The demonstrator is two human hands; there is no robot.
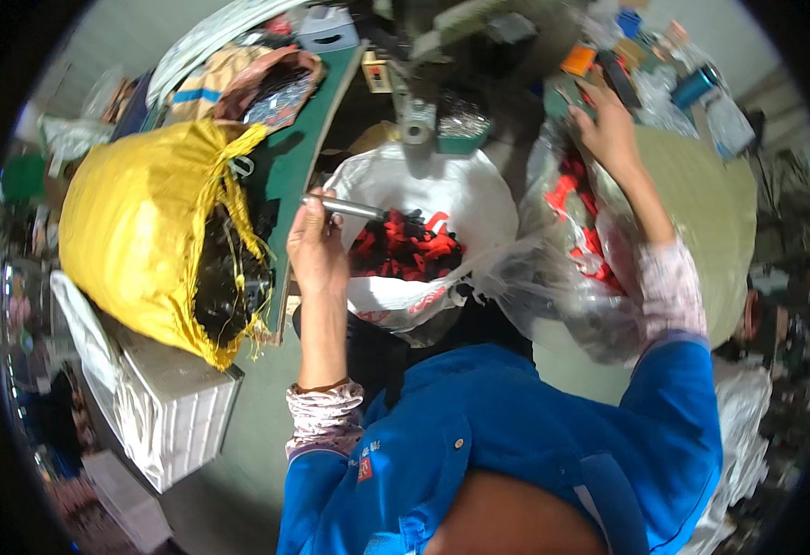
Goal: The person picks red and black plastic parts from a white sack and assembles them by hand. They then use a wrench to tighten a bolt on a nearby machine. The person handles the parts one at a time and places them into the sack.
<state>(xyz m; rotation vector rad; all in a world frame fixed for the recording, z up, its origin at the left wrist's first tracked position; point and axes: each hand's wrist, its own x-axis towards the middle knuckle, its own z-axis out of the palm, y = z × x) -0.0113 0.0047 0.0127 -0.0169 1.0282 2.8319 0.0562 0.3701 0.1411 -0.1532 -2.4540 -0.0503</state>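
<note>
My left hand [315, 248] is closed around a grey metal lever [345, 208] that juts to the right over a white bag [465, 190]. That bag holds several red and black small parts [410, 245]. My right hand [607, 129] reaches up and to the right, resting on a clear plastic bag [576, 277] with red parts inside; whether it grips anything I cannot tell. A small metal press machine [416, 116] stands just behind the white bag.
A yellow woven sack [137, 231] of dark parts lies on a white box [169, 398] at left. A green-edged bench [294, 148] carries cloth and a grey box. Bottles and clutter crowd the upper right, beside a round greenish surface [710, 213].
</note>
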